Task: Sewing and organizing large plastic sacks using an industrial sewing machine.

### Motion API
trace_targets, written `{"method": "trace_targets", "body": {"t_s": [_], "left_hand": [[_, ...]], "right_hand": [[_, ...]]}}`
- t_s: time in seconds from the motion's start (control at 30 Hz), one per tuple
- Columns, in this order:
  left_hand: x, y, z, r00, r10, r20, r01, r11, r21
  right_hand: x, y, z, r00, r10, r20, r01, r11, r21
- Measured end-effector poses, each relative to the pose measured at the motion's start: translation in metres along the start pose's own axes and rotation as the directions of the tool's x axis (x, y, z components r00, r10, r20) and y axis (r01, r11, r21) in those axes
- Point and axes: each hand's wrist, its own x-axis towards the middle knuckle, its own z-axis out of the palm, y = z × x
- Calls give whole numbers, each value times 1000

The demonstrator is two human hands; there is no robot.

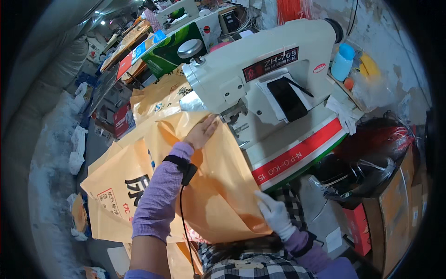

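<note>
A large orange-tan woven sack (220, 186) spreads over my lap and up to the sewing machine (204, 81), its top edge beside the needle area. Bare below a purple sleeve, my left hand (202, 132) grips the sack's upper edge just left of the presser foot (241, 135). Folds run down from those fingers. My right hand (275, 215), in a white glove, pinches the sack's lower right side. Its fingertips are partly hidden by the material. Under the left forearm lies another printed sack (109, 186) with large dark characters.
A black phone (288, 100) and pen rest on the machine bed. Behind it stand a light-blue bottle (343, 63) and a white glove (341, 114). Cardboard boxes (395, 223) and a dark plastic bag (371, 153) crowd the right. More sacks (160, 95) lie at the far left.
</note>
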Motion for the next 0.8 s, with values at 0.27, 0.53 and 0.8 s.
{"method": "trace_targets", "body": {"t_s": [0.27, 0.53, 0.8], "left_hand": [[-111, 111, 8, 616, 281, 736, -490, 868, 79], [-88, 65, -113, 925, -99, 368, 46, 987, 151], [-238, 202, 6, 754, 262, 603, -193, 965, -178]], "right_hand": [[8, 0, -1, 997, 79, -6, -80, 996, -34], [149, 4, 40, 965, -240, -107, 232, 969, -84], [56, -15, 104, 968, 252, -22, -103, 471, 876]]}}
